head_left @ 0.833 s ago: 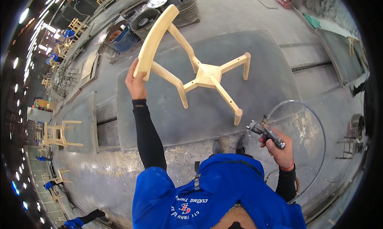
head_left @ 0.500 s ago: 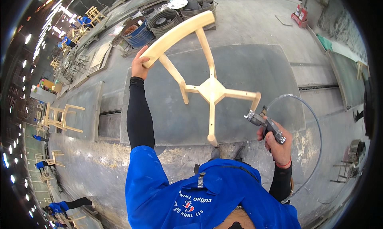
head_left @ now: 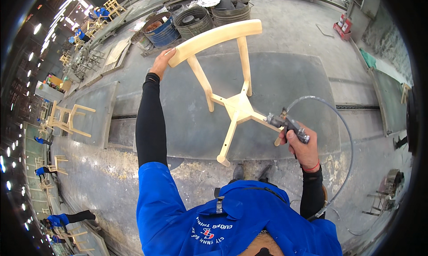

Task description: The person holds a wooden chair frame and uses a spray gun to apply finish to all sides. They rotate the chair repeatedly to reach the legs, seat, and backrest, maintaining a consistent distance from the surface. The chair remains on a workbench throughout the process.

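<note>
A pale wooden chair frame (head_left: 240,108) without a seat stands in front of me, its curved backrest on the far side. My left hand (head_left: 161,63) grips the left end of that backrest, fingers partly hidden behind the wood. In my right hand (head_left: 304,145) is a metal spray gun (head_left: 287,126), its nozzle turned left toward the chair's centre. The gun overlaps the chair's right front leg in view; I cannot tell whether they touch. A grey hose (head_left: 348,135) loops from the gun round to the right of my forearm.
Under the chair lies a large dark grey board (head_left: 187,135). Beyond it stand a blue drum (head_left: 159,32) and dark metal tubs (head_left: 194,23). Another chair frame (head_left: 67,118) is at left, with people in blue farther off. A red crate (head_left: 342,29) sits far right.
The chair has turned, its backrest shifting right and nearer and its front legs swinging left. My right hand has brought the spray gun left, closer to the chair's middle.
</note>
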Action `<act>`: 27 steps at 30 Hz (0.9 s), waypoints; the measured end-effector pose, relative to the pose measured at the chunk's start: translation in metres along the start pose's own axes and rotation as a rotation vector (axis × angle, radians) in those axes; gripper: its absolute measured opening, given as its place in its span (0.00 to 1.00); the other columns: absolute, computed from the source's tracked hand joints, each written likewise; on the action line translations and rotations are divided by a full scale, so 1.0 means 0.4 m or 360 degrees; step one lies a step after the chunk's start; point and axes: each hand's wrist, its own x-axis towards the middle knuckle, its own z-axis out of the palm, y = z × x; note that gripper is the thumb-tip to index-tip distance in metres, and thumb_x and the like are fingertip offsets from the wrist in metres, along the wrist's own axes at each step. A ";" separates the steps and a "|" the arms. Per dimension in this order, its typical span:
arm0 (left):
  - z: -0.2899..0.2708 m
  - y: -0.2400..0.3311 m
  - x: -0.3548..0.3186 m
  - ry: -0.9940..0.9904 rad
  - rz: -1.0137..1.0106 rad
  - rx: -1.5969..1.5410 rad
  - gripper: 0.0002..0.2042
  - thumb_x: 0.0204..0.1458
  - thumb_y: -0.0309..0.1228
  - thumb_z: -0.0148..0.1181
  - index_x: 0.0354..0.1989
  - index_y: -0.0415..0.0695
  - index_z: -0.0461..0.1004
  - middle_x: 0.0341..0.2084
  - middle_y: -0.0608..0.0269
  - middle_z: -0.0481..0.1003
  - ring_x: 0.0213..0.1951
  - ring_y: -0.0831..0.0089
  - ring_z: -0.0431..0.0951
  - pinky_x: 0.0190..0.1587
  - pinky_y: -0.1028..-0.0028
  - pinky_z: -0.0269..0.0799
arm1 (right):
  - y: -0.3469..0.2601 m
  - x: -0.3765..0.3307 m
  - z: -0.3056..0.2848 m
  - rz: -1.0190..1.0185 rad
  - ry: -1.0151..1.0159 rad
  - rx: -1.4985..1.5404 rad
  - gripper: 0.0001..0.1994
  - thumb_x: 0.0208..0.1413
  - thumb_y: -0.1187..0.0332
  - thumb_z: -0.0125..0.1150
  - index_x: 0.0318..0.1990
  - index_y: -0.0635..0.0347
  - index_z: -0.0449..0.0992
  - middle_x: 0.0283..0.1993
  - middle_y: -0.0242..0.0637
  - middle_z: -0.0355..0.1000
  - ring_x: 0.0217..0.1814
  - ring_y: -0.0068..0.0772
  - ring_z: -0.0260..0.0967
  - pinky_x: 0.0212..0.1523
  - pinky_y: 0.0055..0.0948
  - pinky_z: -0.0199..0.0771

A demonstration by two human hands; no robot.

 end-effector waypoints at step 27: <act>0.347 -0.330 -0.192 0.0086 0.0614 0.0377 0.51 0.58 0.52 0.66 0.77 0.32 0.43 0.70 0.26 0.58 0.73 0.42 0.60 0.73 0.58 0.58 | 0.061 -0.233 -0.042 0.0240 0.0410 -0.0154 0.24 0.65 0.60 0.66 0.62 0.69 0.75 0.40 0.36 0.80 0.35 0.20 0.72 0.35 0.23 0.75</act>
